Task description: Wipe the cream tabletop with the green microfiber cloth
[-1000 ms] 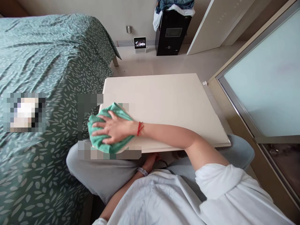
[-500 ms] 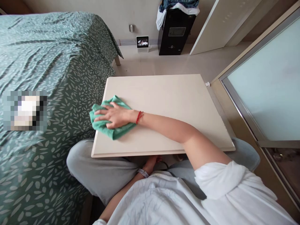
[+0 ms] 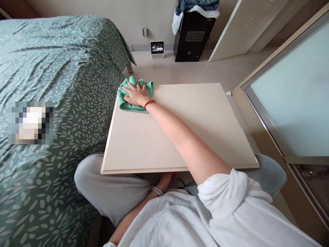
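Note:
My right hand presses a green cleaning cloth against the far left corner of the cream tabletop, holding it there with fingers spread and slightly bent into the fabric. Part of the cloth reaches over the left and far edges. A red string bracelet circles that wrist. Below the table's near edge, between my legs, is my left hand, with a pale watch on its wrist. Shadow and the tabletop hide most of its fingers, so I cannot tell whether it holds anything.
A bed with a green leaf-patterned sheet stands close on the left. By the far wall are a small display and a black cabinet topped with clothes. A frosted sliding door stands on the right.
My right hand and the cloth have slid away from me, from the middle of the left edge to the far left corner. My left hand has stayed in place.

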A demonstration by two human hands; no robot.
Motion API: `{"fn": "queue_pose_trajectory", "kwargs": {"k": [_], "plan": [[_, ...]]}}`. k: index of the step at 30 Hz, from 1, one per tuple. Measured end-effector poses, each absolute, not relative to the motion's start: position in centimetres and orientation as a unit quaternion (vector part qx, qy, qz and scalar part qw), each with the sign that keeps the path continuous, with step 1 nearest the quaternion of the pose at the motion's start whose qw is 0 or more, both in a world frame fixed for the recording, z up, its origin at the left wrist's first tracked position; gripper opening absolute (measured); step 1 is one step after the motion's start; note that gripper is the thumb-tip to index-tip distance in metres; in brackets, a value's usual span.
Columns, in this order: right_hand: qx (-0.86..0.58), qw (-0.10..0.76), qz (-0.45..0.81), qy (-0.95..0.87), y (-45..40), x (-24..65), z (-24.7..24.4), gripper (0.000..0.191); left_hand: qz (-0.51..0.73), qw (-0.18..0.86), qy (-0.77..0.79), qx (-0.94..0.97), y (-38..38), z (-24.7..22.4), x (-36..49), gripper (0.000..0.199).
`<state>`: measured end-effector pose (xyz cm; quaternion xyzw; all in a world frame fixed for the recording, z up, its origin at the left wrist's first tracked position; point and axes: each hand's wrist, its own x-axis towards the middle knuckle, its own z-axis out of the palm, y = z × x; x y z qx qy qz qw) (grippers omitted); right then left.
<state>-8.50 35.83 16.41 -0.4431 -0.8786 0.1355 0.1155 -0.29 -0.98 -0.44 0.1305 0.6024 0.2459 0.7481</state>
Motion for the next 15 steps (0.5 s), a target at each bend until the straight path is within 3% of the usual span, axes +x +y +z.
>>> {"fn": "queue_pose_trajectory", "kwargs": {"k": [5, 15], "plan": [[-0.325, 0.095, 0.117, -0.934, 30.5, -6.3, 16.3, 0.073, 0.246, 0.754, 0.596, 0.126, -0.7, -0.2, -0.3, 0.021], [-0.016, 0.041, 0.065, -0.997, 12.1, 2.1, 17.9, 0.067, 0.249, 0.751, 0.598, 0.128, -0.4, 2.9, -0.4, 0.023]]}}
